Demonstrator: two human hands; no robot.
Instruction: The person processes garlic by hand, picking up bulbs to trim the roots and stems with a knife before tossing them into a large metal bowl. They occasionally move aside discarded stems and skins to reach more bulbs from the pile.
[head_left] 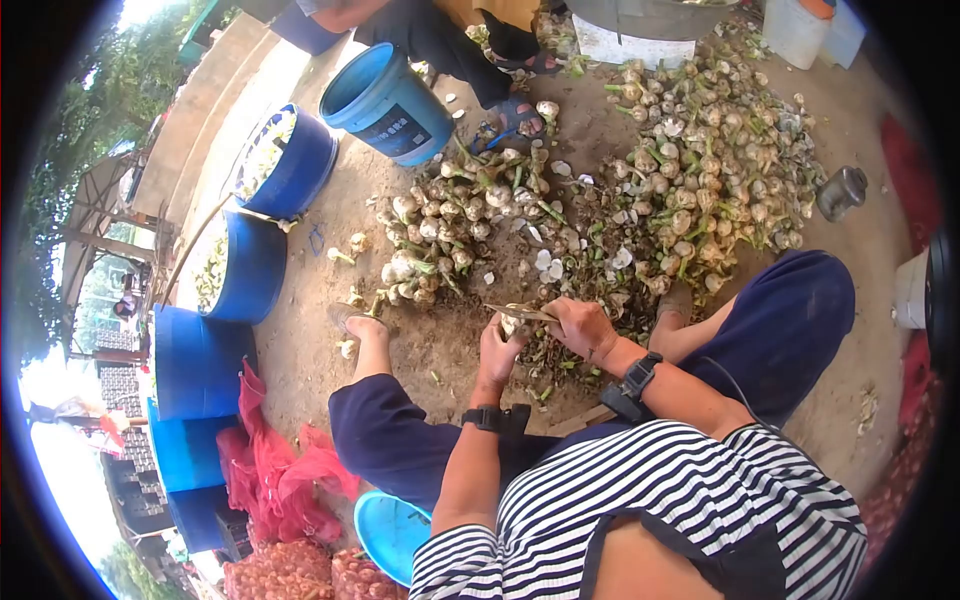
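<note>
My left hand (pixel 499 352) is closed around a pale garlic bulb (pixel 512 326) in front of my knees. My right hand (pixel 583 329) grips a thin, brownish knife (pixel 522 312), whose blade lies across the top of the bulb; its handle is hidden by my fingers. Just beyond my hands lies a heap of garlic bulbs with stems (pixel 440 225). A larger garlic heap (pixel 700 160) spreads out to the right, with loose skins and cut stems on the soil between.
Blue tubs (pixel 255 265) line the left side, some holding garlic. A blue bucket (pixel 405 125) stands ahead beside another person's sandalled foot (pixel 520 115). Red netting (pixel 285 470) and filled net sacks (pixel 285 572) lie at lower left. A metal canister (pixel 842 193) sits right.
</note>
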